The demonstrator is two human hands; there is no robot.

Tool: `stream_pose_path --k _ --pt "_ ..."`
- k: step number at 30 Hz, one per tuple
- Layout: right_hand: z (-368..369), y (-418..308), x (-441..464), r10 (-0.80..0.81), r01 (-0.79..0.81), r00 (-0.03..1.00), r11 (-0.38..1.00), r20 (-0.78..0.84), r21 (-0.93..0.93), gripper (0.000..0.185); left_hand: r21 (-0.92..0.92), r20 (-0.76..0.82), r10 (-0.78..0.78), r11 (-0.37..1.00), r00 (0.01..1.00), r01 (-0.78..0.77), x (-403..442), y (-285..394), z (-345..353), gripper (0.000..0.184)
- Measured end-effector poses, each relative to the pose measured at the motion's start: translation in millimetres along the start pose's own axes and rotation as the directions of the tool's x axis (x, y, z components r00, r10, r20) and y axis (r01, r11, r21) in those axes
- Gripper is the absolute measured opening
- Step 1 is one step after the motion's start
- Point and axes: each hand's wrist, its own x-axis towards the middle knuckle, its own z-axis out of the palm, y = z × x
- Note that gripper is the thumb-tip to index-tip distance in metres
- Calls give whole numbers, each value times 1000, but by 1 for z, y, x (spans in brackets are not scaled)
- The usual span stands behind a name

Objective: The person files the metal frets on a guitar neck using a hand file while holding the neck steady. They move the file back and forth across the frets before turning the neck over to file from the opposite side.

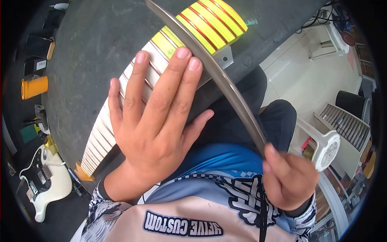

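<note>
A guitar neck [105, 117] lies slantwise on the dark mat, its pale fretboard crossed by metal frets. Bright yellow strips [207, 21] cover the wood between the frets at its far upper end. My left hand [151, 109] rests flat across the fretboard, fingers stretched out and thumb apart. Over the neck, close to the left fingertips, passes a long thin grey metal bar [225, 86], which looks bent in this wide view. My right hand [290, 173], slightly blurred, grips the bar's lower end. Whether the bar touches the frets I cannot tell.
The dark mat [80, 52] spreads beneath the neck. A wooden block [84, 171] sits at the neck's narrow end. On the left are an orange container [34, 87] and a white guitar body [56, 185]. A white stool [326, 149] stands on the tiled floor at right.
</note>
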Motion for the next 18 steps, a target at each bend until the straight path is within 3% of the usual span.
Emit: stream_pose_path --k 2,9,11,13,18 --pt "7 -6 29 23 -21 999 998 -31 58 45 5 3 0 1000 1000 0 1 0 -1 79" --pt "17 -7 60 -14 19 997 997 -73 77 44 -7 -6 1 1000 1000 -1 -1 -1 0 79" --pt "9 -5 31 25 -21 998 997 -56 81 44 1 -4 0 1000 1000 0 -1 -1 0 79" --pt "2 6 -5 -38 41 998 998 -58 40 49 -1 -10 3 1000 1000 -3 -1 -2 1 80" --pt "-18 4 -75 45 -45 999 999 2 27 49 -2 -18 11 1000 1000 -11 -2 -2 3 81"
